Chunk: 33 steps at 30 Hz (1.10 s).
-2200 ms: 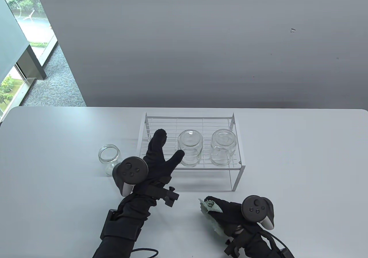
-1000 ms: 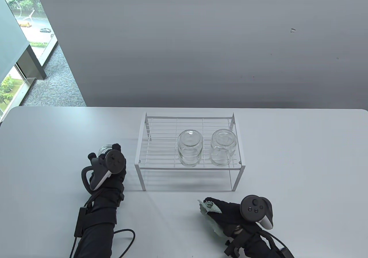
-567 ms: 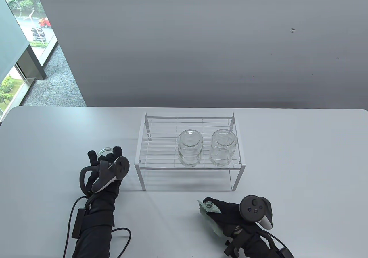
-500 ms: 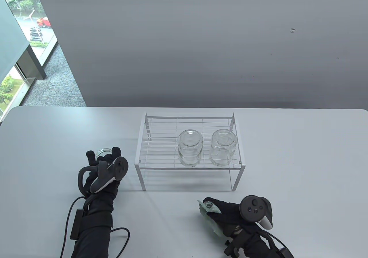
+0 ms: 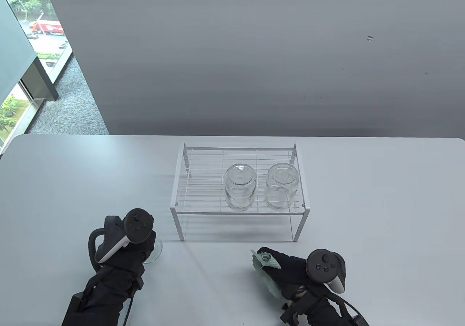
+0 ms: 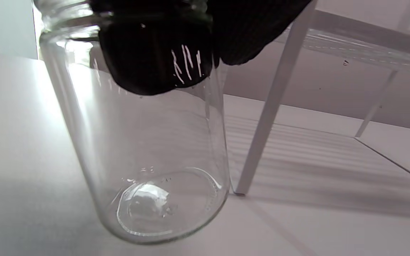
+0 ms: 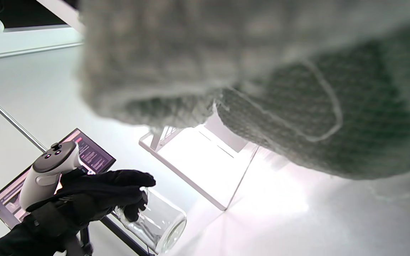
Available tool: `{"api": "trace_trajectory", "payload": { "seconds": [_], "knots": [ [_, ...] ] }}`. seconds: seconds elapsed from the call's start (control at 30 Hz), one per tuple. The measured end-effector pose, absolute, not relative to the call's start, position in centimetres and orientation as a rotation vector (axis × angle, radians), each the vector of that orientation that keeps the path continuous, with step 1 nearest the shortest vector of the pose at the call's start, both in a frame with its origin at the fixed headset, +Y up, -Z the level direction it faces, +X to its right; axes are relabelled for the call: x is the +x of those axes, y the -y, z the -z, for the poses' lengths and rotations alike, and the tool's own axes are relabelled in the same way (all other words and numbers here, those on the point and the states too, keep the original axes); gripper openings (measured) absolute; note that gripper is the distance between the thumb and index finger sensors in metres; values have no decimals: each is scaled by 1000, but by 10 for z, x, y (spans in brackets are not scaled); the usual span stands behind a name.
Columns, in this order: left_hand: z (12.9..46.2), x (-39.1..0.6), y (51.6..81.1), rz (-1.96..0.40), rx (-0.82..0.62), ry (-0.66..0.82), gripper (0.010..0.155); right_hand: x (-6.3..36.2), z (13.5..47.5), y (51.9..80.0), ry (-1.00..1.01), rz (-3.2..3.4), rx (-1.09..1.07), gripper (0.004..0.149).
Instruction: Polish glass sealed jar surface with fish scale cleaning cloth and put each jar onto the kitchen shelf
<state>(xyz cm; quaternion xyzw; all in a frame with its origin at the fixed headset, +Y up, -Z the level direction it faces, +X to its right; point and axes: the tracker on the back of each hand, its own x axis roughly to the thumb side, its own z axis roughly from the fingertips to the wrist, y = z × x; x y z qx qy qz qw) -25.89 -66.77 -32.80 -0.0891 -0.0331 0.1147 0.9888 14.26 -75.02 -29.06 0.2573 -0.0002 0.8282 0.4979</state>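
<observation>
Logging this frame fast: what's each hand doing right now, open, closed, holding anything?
Left hand: closed round the rim of the glass jar, lifted and tilted.
Right hand: closed on the green cleaning cloth.

A high camera looks down across the white table (image 5: 363, 195) toward the wall, while the left wrist camera sits close beside a held jar (image 6: 144, 149), and the tilted right wrist camera, cloth (image 7: 262, 71)-crowded, shares that jar and shelf (image 5: 239, 210).
</observation>
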Motion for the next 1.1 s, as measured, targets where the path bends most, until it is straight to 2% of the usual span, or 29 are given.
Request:
{"api": "trace_trajectory", "payload": {
  "seconds": [0.13, 0.4, 0.57, 0.7, 0.8, 0.87, 0.97, 1.1],
  "knots": [
    [316, -248, 670, -485, -278, 153, 49, 148, 290, 745, 69, -1984, 595, 51],
    [310, -209, 697, -1014, -349, 289, 46, 145, 288, 732, 271, -1919, 545, 52],
    [306, -179, 709, -1151, -362, 327, 40, 129, 287, 709, 360, -1948, 637, 52],
    [304, -156, 715, -1181, -302, 321, 40, 114, 283, 695, 425, -2023, 762, 54],
    [304, -144, 719, -1219, -291, 329, 40, 99, 277, 698, 419, -2093, 896, 55],
    [301, -139, 725, -1325, -285, 317, 42, 91, 274, 705, 403, -2163, 968, 57],
    [294, -135, 738, -1499, -341, 287, 44, 86, 272, 711, 412, -2328, 1063, 69],
    [290, -133, 742, -1522, -347, 312, 50, 85, 275, 717, 389, -2426, 1081, 82]
  ]
}}
